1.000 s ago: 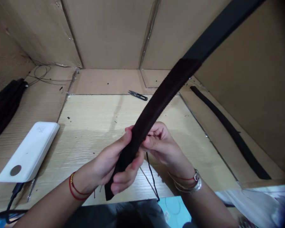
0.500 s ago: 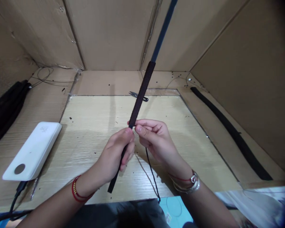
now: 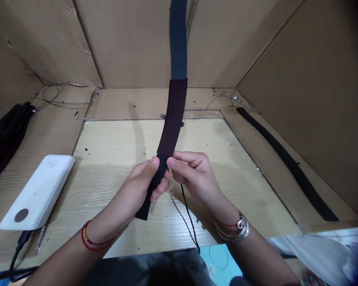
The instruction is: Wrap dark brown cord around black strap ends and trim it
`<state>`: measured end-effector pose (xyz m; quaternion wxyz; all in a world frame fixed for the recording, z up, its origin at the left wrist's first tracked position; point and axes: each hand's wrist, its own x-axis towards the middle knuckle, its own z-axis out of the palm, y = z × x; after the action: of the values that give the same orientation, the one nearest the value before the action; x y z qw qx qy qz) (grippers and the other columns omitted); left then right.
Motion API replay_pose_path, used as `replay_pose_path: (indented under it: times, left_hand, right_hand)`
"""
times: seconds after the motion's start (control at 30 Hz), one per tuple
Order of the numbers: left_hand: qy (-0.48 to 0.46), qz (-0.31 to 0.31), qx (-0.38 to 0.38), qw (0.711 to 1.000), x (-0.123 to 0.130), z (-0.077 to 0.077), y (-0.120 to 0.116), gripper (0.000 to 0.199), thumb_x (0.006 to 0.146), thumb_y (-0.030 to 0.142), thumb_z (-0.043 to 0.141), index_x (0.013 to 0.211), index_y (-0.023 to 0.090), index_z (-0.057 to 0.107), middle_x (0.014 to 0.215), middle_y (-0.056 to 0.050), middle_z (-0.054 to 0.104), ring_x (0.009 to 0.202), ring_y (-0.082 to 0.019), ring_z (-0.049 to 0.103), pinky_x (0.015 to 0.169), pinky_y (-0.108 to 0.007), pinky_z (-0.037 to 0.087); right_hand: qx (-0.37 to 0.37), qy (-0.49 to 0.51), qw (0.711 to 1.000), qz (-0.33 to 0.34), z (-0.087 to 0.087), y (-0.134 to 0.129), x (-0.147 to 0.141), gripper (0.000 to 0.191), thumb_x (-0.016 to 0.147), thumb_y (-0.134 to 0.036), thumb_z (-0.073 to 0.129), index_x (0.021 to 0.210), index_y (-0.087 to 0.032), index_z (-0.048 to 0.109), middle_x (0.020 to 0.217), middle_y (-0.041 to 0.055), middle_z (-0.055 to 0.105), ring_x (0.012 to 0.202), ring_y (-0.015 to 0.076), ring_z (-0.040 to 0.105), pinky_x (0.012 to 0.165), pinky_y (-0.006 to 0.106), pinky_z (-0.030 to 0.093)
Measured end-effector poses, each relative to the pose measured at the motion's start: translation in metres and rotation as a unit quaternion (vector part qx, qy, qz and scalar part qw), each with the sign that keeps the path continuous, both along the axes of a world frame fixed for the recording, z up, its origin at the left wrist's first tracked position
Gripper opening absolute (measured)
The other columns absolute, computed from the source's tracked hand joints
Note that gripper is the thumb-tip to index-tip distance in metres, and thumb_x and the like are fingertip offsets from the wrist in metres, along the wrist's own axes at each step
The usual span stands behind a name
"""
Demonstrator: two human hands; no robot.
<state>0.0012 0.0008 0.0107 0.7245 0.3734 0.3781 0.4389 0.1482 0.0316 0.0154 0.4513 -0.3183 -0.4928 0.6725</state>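
A long, flat dark strap (image 3: 179,51) stands up in front of me, and its top runs out of view. Its middle part is wrapped in dark brown ribbed material (image 3: 173,115). My left hand (image 3: 141,174) is closed around the black lower end (image 3: 144,210), thumb lying on its face. With thumb and index finger, my right hand (image 3: 193,169) pinches the strap's right edge just under the brown section. A black cord (image 3: 187,210) and a thin brown cord (image 3: 181,215) hang below my right hand. Behind the strap, small thread snips (image 3: 163,116) are mostly hidden.
A white power bank (image 3: 37,192) with a cable (image 3: 20,242) lies at left, near dark fabric (image 3: 8,139). Another black strip (image 3: 286,163) lies along the right side. Cardboard walls (image 3: 137,43) enclose the pale board (image 3: 107,139). Loose thin wire (image 3: 52,95) curls at back left.
The strap has turned from nearly edge-on to broad face toward me, its upper part swinging left. Both hands keep their hold in about the same place.
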Motion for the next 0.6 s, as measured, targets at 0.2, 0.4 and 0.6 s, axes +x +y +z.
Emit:
replay_pose_path:
  times: [0.2, 0.4, 0.6]
  left_hand:
    - [-0.033, 0.027, -0.012, 0.999, 0.0056, 0.0000, -0.0028, 0.045, 0.092, 0.057, 0.048, 0.078, 0.016, 0.055, 0.049, 0.007, 0.041, 0.037, -0.004, 0.033, 0.036, -0.014, 0.027]
    - [-0.015, 0.019, -0.042, 0.999, 0.0032, 0.0046, -0.0031, 0.042, 0.093, 0.054, 0.048, 0.076, 0.016, 0.054, 0.048, 0.007, 0.040, 0.036, -0.003, 0.031, 0.034, -0.012, 0.026]
    - [0.012, 0.036, -0.097, 0.995, 0.0044, 0.0043, -0.0007, 0.046, 0.095, 0.052, 0.040, 0.069, 0.017, 0.053, 0.044, 0.007, 0.035, 0.033, -0.003, 0.027, 0.032, -0.013, 0.023]
  right_hand:
    - [-0.012, 0.004, 1.000, 0.016, 0.0006, 0.0006, -0.0001, 0.018, 0.084, -0.030, 0.068, 0.081, -0.013, 0.073, 0.060, -0.0008, 0.058, 0.042, 0.0020, 0.027, 0.040, 0.019, 0.017]
    - [0.134, -0.075, 0.983, -0.096, -0.0023, 0.0013, -0.0022, 0.016, 0.085, -0.024, 0.067, 0.073, -0.014, 0.072, 0.048, -0.0052, 0.046, 0.044, 0.0031, 0.029, 0.040, 0.017, 0.019]
    - [0.184, -0.123, 0.966, -0.135, -0.0025, -0.0036, -0.0060, 0.017, 0.085, -0.020, 0.066, 0.070, -0.015, 0.073, 0.048, -0.0040, 0.050, 0.042, 0.0032, 0.031, 0.041, 0.017, 0.022]
